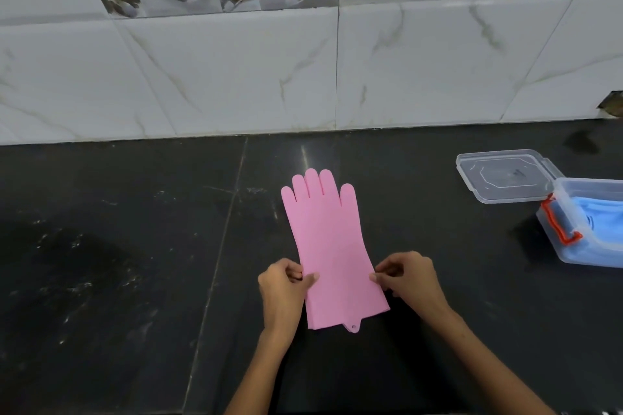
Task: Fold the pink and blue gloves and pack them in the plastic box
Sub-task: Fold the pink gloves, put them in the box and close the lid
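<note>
A pink glove (332, 246) lies flat on the black counter (118, 263), fingers pointing toward the wall, cuff toward me. My left hand (285, 290) pinches the glove's left edge near the cuff. My right hand (409, 280) pinches its right edge at the same height. At the right edge stands a clear plastic box (556, 239) with an orange latch; a folded blue glove (600, 216) lies inside it. The box's clear lid (505, 175) lies open on the counter behind it.
A white marble-tiled wall (303, 71) rises at the back of the counter. A seam runs through the counter left of the pink glove. The box is cut off by the right frame edge.
</note>
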Tool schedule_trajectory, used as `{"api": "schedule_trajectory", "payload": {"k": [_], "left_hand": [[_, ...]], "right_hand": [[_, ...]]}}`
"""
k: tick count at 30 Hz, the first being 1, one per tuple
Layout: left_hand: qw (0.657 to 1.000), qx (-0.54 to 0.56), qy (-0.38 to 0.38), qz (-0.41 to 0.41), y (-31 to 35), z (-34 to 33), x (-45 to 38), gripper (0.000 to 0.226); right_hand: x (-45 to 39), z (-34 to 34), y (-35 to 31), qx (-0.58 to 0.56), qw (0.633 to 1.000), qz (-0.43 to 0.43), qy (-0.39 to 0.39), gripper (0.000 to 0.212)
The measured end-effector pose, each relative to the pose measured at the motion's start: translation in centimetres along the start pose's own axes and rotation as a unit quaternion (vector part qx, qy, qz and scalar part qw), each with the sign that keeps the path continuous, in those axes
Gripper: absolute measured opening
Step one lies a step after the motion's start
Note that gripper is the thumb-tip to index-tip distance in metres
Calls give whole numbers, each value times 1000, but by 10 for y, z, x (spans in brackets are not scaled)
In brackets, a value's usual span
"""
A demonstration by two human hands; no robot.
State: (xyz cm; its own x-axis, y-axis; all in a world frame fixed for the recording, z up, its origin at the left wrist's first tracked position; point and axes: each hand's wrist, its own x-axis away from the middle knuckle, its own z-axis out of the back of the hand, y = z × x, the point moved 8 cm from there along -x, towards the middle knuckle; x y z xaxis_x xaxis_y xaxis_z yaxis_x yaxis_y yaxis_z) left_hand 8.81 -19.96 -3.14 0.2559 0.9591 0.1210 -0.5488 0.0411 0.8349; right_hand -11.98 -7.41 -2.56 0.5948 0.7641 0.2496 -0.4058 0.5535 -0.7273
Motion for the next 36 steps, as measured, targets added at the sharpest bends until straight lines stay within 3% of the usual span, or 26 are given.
{"api": "schedule_trajectory", "payload": {"k": [6, 13, 18, 21, 24, 27, 30, 33, 36], "left_hand": [[1000, -2, 10, 3, 3, 4, 2, 14], [1000, 18, 4, 10, 0, 9, 0, 17], [999, 22, -26, -1, -4, 7, -3, 15], [998, 11, -62, -20, -8, 8, -7, 14], [994, -24, -64, -85, -1, 13, -6, 15], [962, -105, -26, -252, 26, 25, -5, 22], [901, -192, -105, -375, 35, 12, -4, 43], [850, -279, -184, -406, 27, -12, -7, 52], [845, -283, -197, -408, 20, -3, -11, 48]], "right_hand": [[7, -2, -3, -79, 996, -30, 1, 10], [20, -4, -6, 15, 998, -1, 67, 17], [20, -9, -4, 2, 999, -14, 33, 12], [27, -12, -1, -18, 1000, -9, 18, 11], [30, 1, -7, 3, 997, 54, 55, 12], [18, 18, -28, 25, 978, 185, 89, 25], [-3, 9, -49, 64, 960, 271, 11, 37], [-22, -8, -47, 112, 948, 290, -75, 45], [-34, -12, -37, 129, 941, 291, -119, 45]]}}
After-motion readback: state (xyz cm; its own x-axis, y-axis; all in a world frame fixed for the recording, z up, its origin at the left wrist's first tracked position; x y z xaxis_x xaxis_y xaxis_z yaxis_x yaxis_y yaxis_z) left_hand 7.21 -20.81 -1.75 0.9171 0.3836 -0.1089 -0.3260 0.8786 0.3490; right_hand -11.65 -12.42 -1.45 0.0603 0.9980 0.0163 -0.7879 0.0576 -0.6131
